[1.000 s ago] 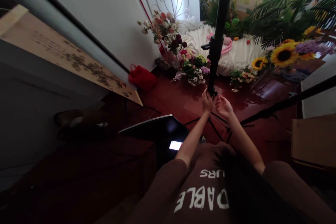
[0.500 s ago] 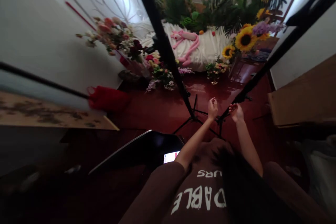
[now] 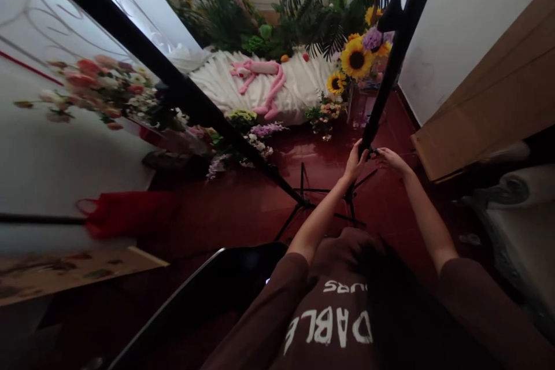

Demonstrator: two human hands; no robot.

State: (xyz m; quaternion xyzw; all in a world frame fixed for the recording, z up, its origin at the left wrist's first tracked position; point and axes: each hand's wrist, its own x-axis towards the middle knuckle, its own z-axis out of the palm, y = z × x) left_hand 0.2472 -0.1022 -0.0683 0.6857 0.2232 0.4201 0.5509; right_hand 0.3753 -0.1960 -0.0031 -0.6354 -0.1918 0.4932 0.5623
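Note:
My left hand (image 3: 355,163) is wrapped round the lower pole of the black tripod stand (image 3: 385,75) on the right. Close against the same pole, my right hand (image 3: 391,160) has its fingers pinched on a small black knob (image 3: 372,153) at the stand's side. The stand leans up toward the top right, and its thin legs are spread on the dark red floor (image 3: 243,208). A second black tripod stand (image 3: 208,110) slants across the view on the left, untouched by either hand.
A pink plush toy (image 3: 260,72) lies on white draped cloth (image 3: 299,84), with sunflowers (image 3: 356,59) and palm leaves around it. Pale flowers (image 3: 93,78) and a red bag (image 3: 125,214) are at the left. Brown boards (image 3: 485,92) lean at the right. A dark glossy panel (image 3: 208,295) is below.
My hands were raised in front of the stands, touching neither. Now they have reached the right stand and taken hold of its pole and knob. The view has turned to the right.

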